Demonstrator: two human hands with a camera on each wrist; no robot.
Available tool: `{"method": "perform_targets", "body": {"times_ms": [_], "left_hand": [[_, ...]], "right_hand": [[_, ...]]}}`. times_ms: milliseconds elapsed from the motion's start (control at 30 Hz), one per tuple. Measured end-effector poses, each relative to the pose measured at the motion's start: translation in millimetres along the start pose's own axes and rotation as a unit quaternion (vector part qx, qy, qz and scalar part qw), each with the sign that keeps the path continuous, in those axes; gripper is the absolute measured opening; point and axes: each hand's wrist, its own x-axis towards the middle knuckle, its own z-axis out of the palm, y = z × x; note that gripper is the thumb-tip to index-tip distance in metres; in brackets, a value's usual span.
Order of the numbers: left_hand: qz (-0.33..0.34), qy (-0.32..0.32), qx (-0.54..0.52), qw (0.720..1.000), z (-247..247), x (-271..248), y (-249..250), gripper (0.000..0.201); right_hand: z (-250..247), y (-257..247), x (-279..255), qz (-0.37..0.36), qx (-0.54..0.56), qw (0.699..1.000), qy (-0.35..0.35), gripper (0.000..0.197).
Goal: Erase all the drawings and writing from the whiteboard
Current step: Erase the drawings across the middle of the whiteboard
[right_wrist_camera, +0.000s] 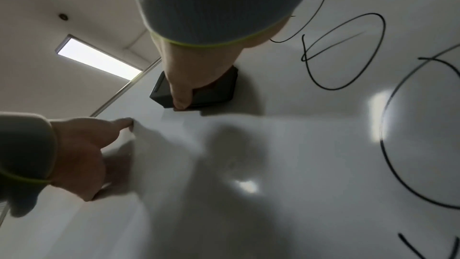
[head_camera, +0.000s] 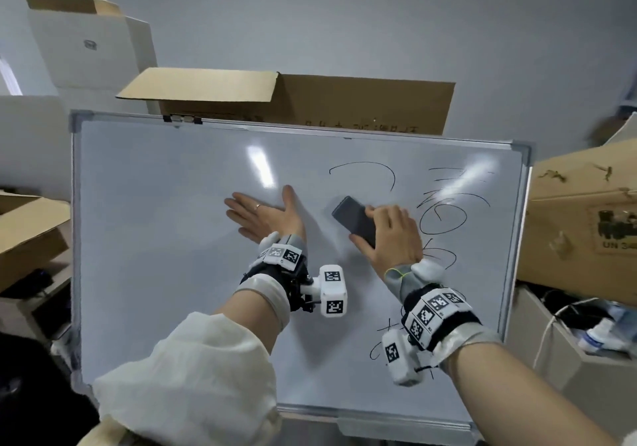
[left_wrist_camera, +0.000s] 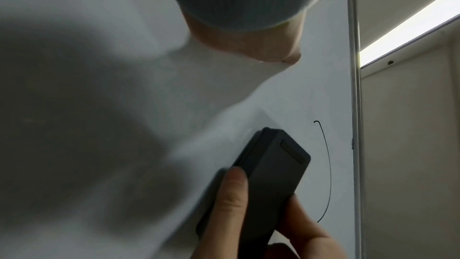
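Right hand (head_camera: 391, 235) grips a dark eraser (head_camera: 353, 219), fingers curled over its back, thumb along one side; eraser face pressed flat to the whiteboard (head_camera: 155, 238) near its middle. Left hand (head_camera: 263, 216) lies open, palm and spread fingers flat on the board just left of the eraser, holding nothing. Black marker writing (head_camera: 444, 211) covers the board's right part; a curved line (head_camera: 362, 169) sits just above the eraser. Cardboard boxes (head_camera: 310, 100) stand behind the board.
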Motion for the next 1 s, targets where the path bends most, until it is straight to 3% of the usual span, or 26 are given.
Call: {"method": "perform_targets", "body": {"times_ms": [67, 233, 300, 433, 633, 767, 833, 933, 1000], "left_hand": [[0.002, 0.002, 0.001, 1.0, -1, 0, 2, 0.106], [0.01, -0.01, 0.008, 1.0, -7, 4, 0, 0.107], [0.01, -0.011, 0.007, 1.0, -9, 4, 0, 0.107], [0.016, 0.01, -0.013, 1.0, -11, 7, 14, 0.095], [0.055, -0.002, -0.018, 0.998, 0, 9, 46, 0.091], [0.024, -0.006, 0.001, 1.0, -1, 12, 37, 0.093], [0.023, 0.0, 0.009, 1.0, -3, 17, 32, 0.092], [0.04, 0.019, 0.026, 0.999, -6, 24, 34, 0.09], [0.041, 0.023, 0.03, 0.998, -7, 31, 37, 0.089]], "right_hand": [[-3, 0, 3, 0.027, -0.001, 0.999, 0.016, 0.055], [-17, 14, 10, 0.235, 0.011, 0.967, 0.101, 0.053], [-18, 12, 11, 0.232, 0.014, 0.968, 0.096, 0.052], [-21, 8, 28, 0.154, 0.018, 0.986, 0.055, 0.054], [-35, 29, 59, 0.266, 0.042, 0.958, 0.103, 0.055], [-21, 9, 62, 0.221, 0.064, 0.969, 0.089, 0.055], [-13, -12, 64, 0.148, 0.07, 0.985, 0.055, 0.054], [-5, -41, 68, -0.023, 0.037, 0.999, 0.01, 0.052], [-5, -41, 73, -0.044, 0.019, 0.999, 0.026, 0.051]]}}
